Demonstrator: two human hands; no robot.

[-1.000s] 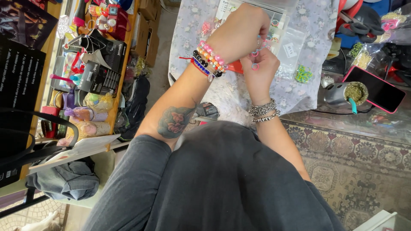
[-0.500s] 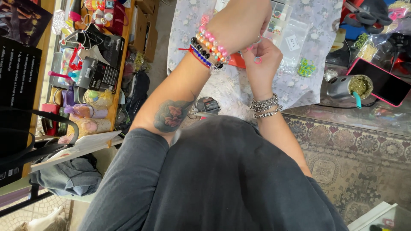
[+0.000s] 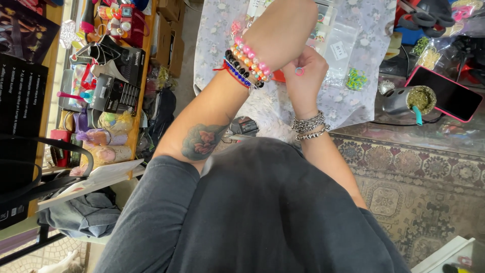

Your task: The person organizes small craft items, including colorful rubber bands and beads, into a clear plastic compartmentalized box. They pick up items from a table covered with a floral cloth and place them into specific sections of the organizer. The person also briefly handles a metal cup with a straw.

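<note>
My left hand (image 3: 285,28) reaches over the floral-clothed table (image 3: 222,30), its back toward me and its fingers hidden. Several bead bracelets (image 3: 247,63) circle that wrist, and a tattoo shows on the forearm. Just below it, my right hand (image 3: 303,76), with silver chain bracelets (image 3: 309,126) on the wrist, pinches a small pink ring (image 3: 299,71) in its fingertips. A bit of an orange-red object (image 3: 278,77) shows between the two hands; I cannot tell which hand holds it.
On the table lie clear plastic bags (image 3: 341,50), a bead organiser box (image 3: 323,25) and a heap of green rings (image 3: 356,79). A pink-cased phone (image 3: 444,93) and a metal cup (image 3: 406,100) sit right. A cluttered shelf (image 3: 108,86) stands left, a patterned rug (image 3: 414,182) below.
Both hands stay together over the table. My left forearm has shifted up toward the top edge, and the pink ring now shows at my right fingertips.
</note>
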